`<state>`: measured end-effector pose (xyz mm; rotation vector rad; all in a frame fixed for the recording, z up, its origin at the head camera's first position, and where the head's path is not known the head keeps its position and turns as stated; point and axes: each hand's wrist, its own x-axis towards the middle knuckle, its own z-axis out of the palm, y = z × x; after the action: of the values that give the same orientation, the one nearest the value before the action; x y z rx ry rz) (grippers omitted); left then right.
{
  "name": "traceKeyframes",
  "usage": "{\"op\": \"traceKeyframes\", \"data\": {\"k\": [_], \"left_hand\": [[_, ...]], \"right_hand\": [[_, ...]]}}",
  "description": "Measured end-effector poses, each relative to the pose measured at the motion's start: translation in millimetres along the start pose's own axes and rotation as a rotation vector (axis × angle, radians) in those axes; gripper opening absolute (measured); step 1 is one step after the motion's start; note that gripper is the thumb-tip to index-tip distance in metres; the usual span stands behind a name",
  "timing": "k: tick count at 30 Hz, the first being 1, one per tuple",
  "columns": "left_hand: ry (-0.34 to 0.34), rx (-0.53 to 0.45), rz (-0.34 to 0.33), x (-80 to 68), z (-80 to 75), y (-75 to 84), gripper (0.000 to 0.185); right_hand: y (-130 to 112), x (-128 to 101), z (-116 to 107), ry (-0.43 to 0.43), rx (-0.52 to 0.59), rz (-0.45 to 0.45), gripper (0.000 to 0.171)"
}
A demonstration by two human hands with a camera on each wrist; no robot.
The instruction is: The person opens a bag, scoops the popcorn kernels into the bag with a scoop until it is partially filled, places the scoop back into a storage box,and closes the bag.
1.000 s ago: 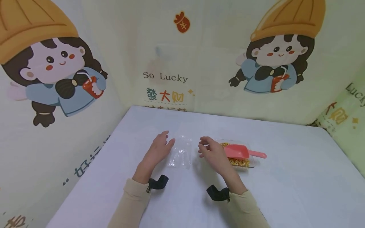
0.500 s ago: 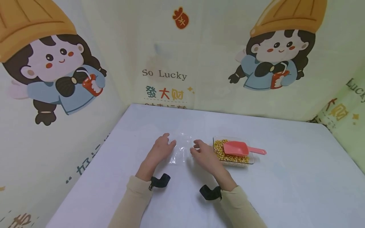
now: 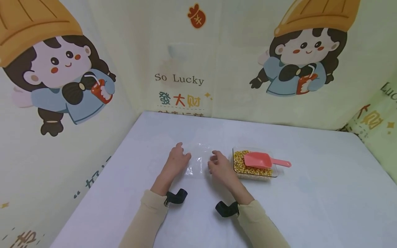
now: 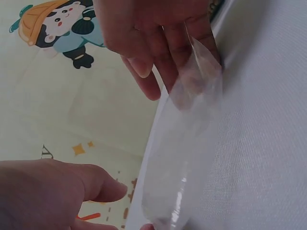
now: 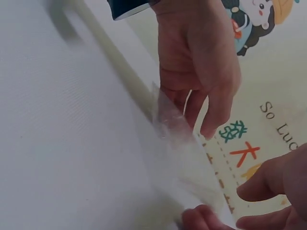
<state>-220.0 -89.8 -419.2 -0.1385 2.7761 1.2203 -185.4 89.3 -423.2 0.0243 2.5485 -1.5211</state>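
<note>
A clear plastic bag [image 3: 196, 164] lies on the white table between both hands. My left hand [image 3: 176, 160] is at its left side, thumb apart from the other fingers. At the right edge is my right hand [image 3: 221, 168], fingers loosely bent and thumb free. In the left wrist view, the right hand's fingers [image 4: 184, 57] show through a raised corner of the bag [image 4: 168, 163]. The right wrist view has the left hand [image 5: 199, 62] with its fingertips partly behind the film. Neither thumb presses on the plastic.
Right of the right hand stands a clear rectangular container [image 3: 277, 176] of yellow corn kernels [image 3: 239, 162]. A pink scoop [image 3: 258, 160] lies on the kernels, its handle sticking out past the right rim. Printed cloth walls [image 3: 229, 69] border the table [image 3: 310, 193] behind and at the sides.
The right hand has moved left, from in front of the corn container to the bag's right edge, uncovering the container. The left hand has stayed almost in place beside the bag.
</note>
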Motion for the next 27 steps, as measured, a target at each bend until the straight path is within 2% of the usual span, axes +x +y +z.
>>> {"op": "traceKeyframes", "data": {"k": [7,15,21,27], "left_hand": [[-0.028,-0.068,-0.026,1.6,2.7,-0.8,0.067],[-0.047,-0.146,-0.037,2.4,4.2,-1.0,0.067],[-0.05,-0.138,-0.047,-0.3,3.4,2.5,0.065],[-0.043,-0.123,-0.044,-0.4,4.3,3.4,0.063]], "right_hand": [[6,4,4,0.043,0.017,-0.04,0.053],[11,6,6,0.067,0.11,-0.129,0.058],[11,8,5,0.078,0.18,-0.166,0.058],[5,5,2,0.078,0.26,-0.151,0.058]]}}
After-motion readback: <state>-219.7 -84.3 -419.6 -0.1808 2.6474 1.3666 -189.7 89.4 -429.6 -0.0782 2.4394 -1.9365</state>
